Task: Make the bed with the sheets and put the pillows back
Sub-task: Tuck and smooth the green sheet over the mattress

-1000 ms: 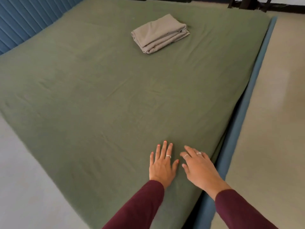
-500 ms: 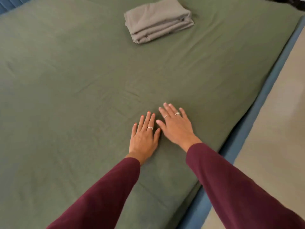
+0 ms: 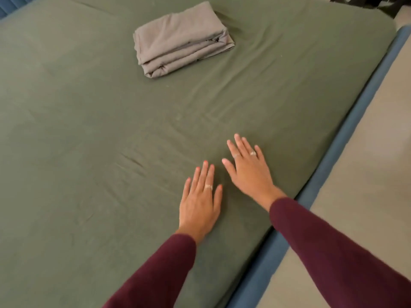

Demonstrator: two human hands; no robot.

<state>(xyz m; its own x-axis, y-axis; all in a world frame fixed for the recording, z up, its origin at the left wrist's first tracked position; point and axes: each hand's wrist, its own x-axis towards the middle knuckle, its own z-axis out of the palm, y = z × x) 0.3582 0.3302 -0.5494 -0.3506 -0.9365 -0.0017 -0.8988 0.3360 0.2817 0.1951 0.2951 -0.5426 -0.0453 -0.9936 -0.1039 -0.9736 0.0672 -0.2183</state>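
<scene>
A green fitted sheet point(image 3: 93, 134) covers the whole mattress, with shallow creases near the middle. My left hand point(image 3: 200, 203) lies flat on it, fingers straight and together. Just to its right and a little farther in, my right hand point(image 3: 249, 172) presses flat on the sheet too, fingers spread. Both wrists come out of dark red sleeves. A folded grey sheet point(image 3: 182, 41) rests on the bed well beyond both hands, touched by neither. No pillows are in view.
The blue bed frame point(image 3: 347, 138) runs along the mattress's right edge. Beige floor point(image 3: 378, 174) lies to the right of it. A dark object point(image 3: 364, 3) shows at the top right corner, and a strip of blue headboard point(image 3: 9, 5) at the top left.
Both hands have slid forward across the green sheet from the near corner, away from me. My view has come closer to the bed, so the folded grey sheet looks nearer.
</scene>
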